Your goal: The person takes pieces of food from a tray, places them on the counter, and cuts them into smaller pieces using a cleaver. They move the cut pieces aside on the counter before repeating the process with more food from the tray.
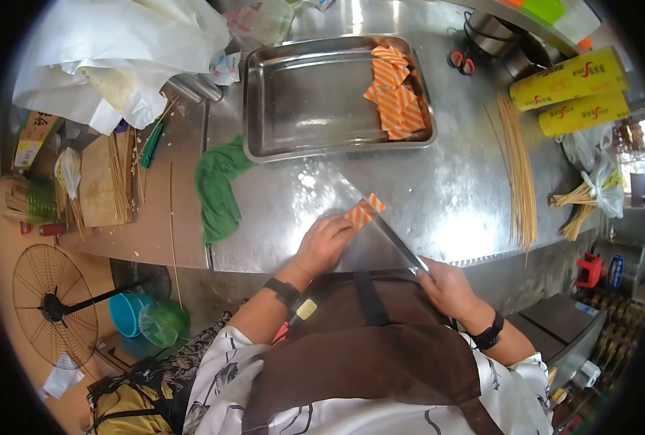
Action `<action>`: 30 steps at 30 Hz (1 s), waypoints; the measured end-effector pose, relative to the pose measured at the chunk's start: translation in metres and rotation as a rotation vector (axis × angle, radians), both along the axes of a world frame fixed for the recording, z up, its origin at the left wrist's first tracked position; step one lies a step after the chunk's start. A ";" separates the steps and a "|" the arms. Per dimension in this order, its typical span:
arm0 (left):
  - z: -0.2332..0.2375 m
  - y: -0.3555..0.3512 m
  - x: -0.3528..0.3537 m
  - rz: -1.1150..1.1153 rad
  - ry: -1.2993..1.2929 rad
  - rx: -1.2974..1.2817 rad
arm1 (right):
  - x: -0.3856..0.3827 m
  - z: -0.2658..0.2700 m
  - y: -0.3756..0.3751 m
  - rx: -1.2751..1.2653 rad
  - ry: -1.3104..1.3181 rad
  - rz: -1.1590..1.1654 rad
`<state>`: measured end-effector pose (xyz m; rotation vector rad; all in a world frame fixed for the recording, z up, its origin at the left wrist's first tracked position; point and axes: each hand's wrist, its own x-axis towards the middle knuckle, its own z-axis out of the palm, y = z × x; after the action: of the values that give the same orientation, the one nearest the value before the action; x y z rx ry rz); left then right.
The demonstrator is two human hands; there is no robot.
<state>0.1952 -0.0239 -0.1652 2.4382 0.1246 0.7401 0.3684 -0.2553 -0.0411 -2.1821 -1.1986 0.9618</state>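
Note:
Close to the table's near edge, my left hand (pixel 327 243) has its fingers bent together, their tips on the left end of an orange-and-white striped food piece (pixel 359 214). My right hand (pixel 449 288) is closed around the handle of a knife (pixel 393 238). The long blade slants up and left from that hand and crosses the striped piece, just right of my left fingertips. Beyond my hands, a metal tray (pixel 293 151) holds several flat striped pieces (pixel 396 109) heaped at its right end.
A green cloth (pixel 219 190) lies left of the tray on the steel table (pixel 279 210). Bamboo skewers (pixel 518 174) and yellow film rolls (pixel 569 78) are at right, with red-handled scissors (pixel 462 62) farther back. At left are a wooden board (pixel 101 181) and white plastic bags (pixel 119 58).

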 end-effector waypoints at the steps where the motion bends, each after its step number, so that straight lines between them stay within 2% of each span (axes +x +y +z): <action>1: 0.002 0.000 0.000 0.024 0.000 -0.017 | -0.001 -0.001 0.000 -0.002 0.002 -0.002; 6: 0.000 0.000 -0.002 0.079 -0.007 -0.010 | -0.006 -0.004 0.002 -0.016 -0.016 -0.008; 30: -0.008 0.009 -0.005 -0.005 -0.014 -0.089 | -0.019 -0.008 0.008 0.010 -0.069 -0.021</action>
<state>0.1906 -0.0153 -0.1729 2.3475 0.1432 0.7339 0.3493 -0.2473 -0.0490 -2.2325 -1.2067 0.8762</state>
